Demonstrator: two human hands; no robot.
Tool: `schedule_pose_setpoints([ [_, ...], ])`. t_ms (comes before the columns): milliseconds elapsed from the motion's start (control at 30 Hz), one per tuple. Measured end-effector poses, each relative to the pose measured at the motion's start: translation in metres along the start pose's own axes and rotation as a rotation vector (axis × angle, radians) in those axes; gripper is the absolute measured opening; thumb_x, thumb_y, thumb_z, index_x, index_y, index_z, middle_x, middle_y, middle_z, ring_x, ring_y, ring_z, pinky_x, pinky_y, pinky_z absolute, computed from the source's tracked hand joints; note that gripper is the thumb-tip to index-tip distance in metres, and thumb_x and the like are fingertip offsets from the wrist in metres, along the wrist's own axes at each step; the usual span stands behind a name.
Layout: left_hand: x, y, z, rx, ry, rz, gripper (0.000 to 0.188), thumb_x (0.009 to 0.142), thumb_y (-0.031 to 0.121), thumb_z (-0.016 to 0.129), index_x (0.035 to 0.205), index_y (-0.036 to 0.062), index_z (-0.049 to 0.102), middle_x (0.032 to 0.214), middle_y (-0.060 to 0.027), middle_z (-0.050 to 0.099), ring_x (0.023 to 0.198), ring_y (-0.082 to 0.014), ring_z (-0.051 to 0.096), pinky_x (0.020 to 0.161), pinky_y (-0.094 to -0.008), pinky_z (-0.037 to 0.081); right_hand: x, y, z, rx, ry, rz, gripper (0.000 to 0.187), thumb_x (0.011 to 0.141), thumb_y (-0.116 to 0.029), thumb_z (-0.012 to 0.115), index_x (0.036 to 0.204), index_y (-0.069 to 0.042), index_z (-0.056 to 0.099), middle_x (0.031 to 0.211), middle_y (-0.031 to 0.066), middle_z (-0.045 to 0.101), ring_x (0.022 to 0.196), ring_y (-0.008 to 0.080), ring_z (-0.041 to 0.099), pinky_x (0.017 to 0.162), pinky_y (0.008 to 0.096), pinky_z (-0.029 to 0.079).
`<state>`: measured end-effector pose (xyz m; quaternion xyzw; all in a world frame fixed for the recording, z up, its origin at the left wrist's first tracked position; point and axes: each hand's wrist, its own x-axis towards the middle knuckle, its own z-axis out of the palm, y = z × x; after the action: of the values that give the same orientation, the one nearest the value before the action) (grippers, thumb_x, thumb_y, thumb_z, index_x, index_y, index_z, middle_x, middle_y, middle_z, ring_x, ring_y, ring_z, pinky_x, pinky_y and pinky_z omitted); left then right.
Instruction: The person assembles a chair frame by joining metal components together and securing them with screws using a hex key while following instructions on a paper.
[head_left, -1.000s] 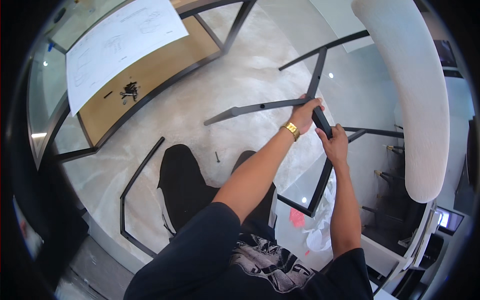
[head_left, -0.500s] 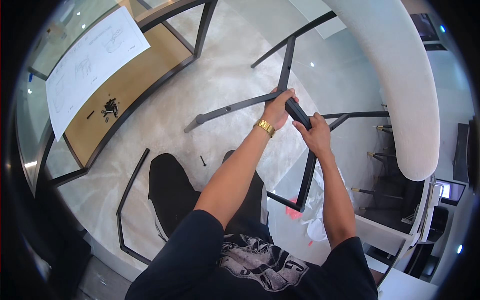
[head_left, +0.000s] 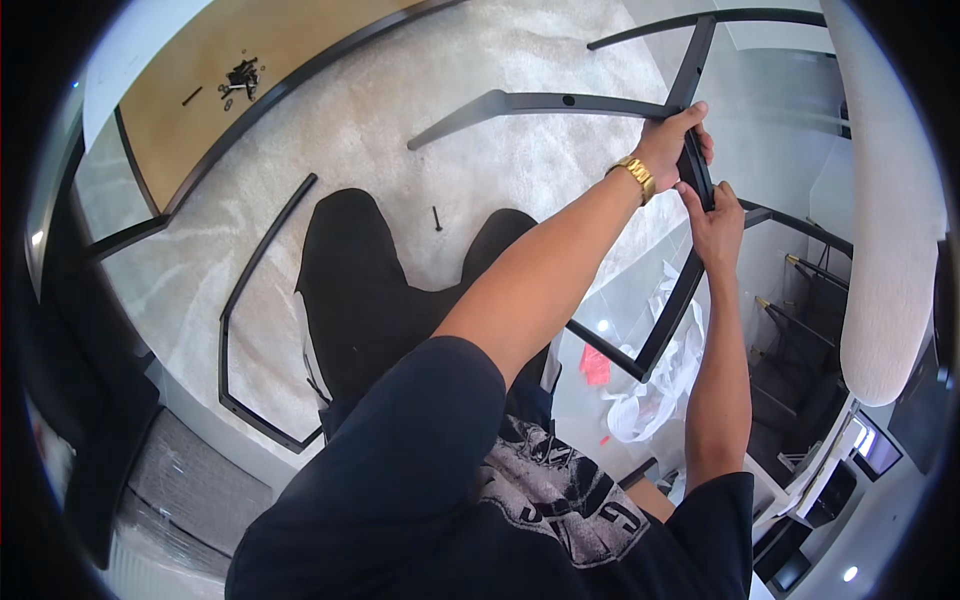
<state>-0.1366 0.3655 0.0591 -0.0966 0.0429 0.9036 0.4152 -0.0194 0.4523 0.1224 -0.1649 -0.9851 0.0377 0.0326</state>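
A black metal leg frame (head_left: 655,350) with several angled bars stands to my right, beside a thick pale upholstered cushion (head_left: 895,220). Wearing a gold watch (head_left: 637,175), my left hand (head_left: 672,145) is closed around the frame where its bars meet. Just below it, my right hand (head_left: 717,228) grips the same dark bar, thumb and fingers pressed on its sides. One arm of the frame, with a round hole, reaches left over the rug. Parts of the bar are hidden behind my fingers.
On the pale rug (head_left: 350,130) lies a black bolt (head_left: 437,218) between my knees. A separate bent black bar (head_left: 225,330) rests left of my legs. Several bolts and washers (head_left: 242,80) sit on the tan tabletop (head_left: 170,75). White plastic wrapping (head_left: 640,410) and a red piece (head_left: 595,366) are right.
The view has tilted downward, so the table and paper sheet slide toward the upper edge. Both hands, still on the frame, appear farther right with it and the cushion.
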Motion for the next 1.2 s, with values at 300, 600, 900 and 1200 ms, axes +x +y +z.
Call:
schedule_pose_setpoints([
  [300, 0.010, -0.014, 0.006, -0.049, 0.078, -0.030, 0.029, 0.091, 0.022, 0.065, 0.071, 0.0137, 0.045, 0.057, -0.0004, 0.044, 0.051, -0.0165, 0.046, 0.059, -0.0363, 0.046, -0.003, 0.011, -0.003, 0.015, 0.003, -0.055, 0.050, 0.084, -0.041, 0.080, 0.073, 0.004, 0.061, 0.075, 0.0178, 0.052, 0.068, 0.0389, 0.056, 0.063, 0.0464, 0.044],
  [600, 0.001, -0.005, 0.008, -0.026, 0.022, -0.014, 0.028, 0.091, 0.018, 0.065, 0.072, 0.0135, 0.044, 0.060, -0.0003, 0.041, 0.056, -0.0167, 0.045, 0.065, -0.0383, 0.046, 0.000, -0.002, -0.011, 0.102, -0.038, 0.038, 0.048, 0.081, -0.041, 0.082, 0.075, 0.003, 0.065, 0.072, 0.0156, 0.054, 0.066, 0.0361, 0.058, 0.061, 0.0446, 0.045],
  [900, -0.007, -0.006, 0.013, -0.024, 0.065, -0.016, 0.030, 0.092, 0.018, 0.063, 0.070, 0.0143, 0.043, 0.058, 0.0003, 0.042, 0.055, -0.0154, 0.043, 0.065, -0.0376, 0.046, -0.005, -0.010, -0.024, 0.074, -0.091, 0.089, 0.051, 0.080, -0.043, 0.080, 0.074, 0.004, 0.063, 0.078, 0.0182, 0.057, 0.074, 0.0390, 0.059, 0.066, 0.0472, 0.047],
  [1200, 0.000, -0.005, 0.008, 0.019, 0.012, 0.021, 0.026, 0.094, 0.017, 0.061, 0.072, 0.0145, 0.046, 0.059, 0.0011, 0.042, 0.056, -0.0151, 0.044, 0.068, -0.0379, 0.046, 0.006, -0.009, -0.034, 0.163, -0.165, 0.135, 0.051, 0.070, -0.044, 0.084, 0.075, 0.003, 0.068, 0.076, 0.0183, 0.060, 0.073, 0.0378, 0.063, 0.067, 0.0465, 0.049],
])
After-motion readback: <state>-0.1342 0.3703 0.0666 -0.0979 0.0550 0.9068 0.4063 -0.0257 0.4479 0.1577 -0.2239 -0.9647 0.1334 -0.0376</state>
